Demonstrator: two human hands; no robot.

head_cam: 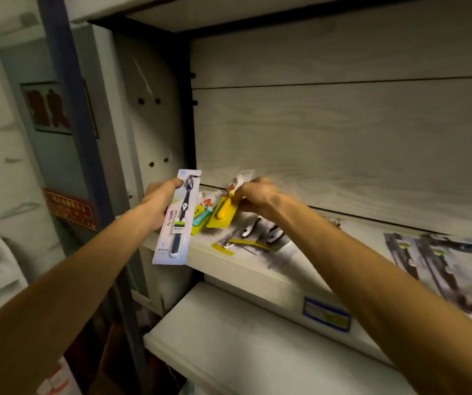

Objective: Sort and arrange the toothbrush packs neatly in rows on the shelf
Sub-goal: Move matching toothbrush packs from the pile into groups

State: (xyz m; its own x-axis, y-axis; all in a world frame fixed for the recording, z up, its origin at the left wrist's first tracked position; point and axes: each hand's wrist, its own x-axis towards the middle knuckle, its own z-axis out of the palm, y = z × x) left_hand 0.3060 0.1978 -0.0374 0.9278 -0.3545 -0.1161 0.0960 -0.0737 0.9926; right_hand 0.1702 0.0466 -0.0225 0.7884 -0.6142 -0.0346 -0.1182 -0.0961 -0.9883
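At far left, left hand [159,199] grips a white pack [176,218] with a dark brush, upright, off the shelf's [257,269] left end. Just right of it, a teal pack [202,216] lies on the shelf. Right hand [257,195] pinches a yellow pack [223,213], tilted. Below that hand, loose packs [252,238]. Far right of it, dark packs [428,260], blurred.
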